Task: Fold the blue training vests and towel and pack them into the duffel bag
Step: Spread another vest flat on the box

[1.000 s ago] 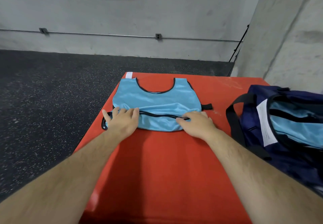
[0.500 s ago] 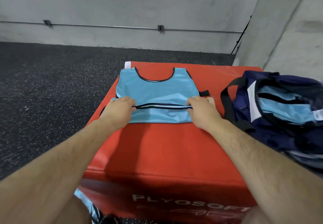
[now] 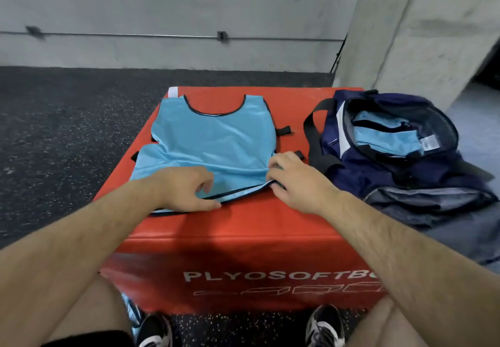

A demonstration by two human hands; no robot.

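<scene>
The vest [image 3: 216, 141] lies lengthwise, neck away; left hand [image 3: 186, 188] and right hand [image 3: 295, 181] fingers pinch its near hem; box [image 3: 243, 225] reads "PLYOSOFTBO".

The left hand [image 3: 186, 188] covers the near left hem of the blue vest [image 3: 216, 141]. On the right hand [image 3: 295, 181], the fingertips curl out of sight at the vest's edge. The right forearm cuts off the lettering [image 3: 270, 275] on the red box [image 3: 243, 227] after "PLYOSOFTB". The label [image 3: 430, 141] inside the duffel bag [image 3: 378, 176] is too small to read. The wall clamp [image 3: 33, 30] is blurred. The bottom edge cuts off both shoes [image 3: 157, 330].
</scene>
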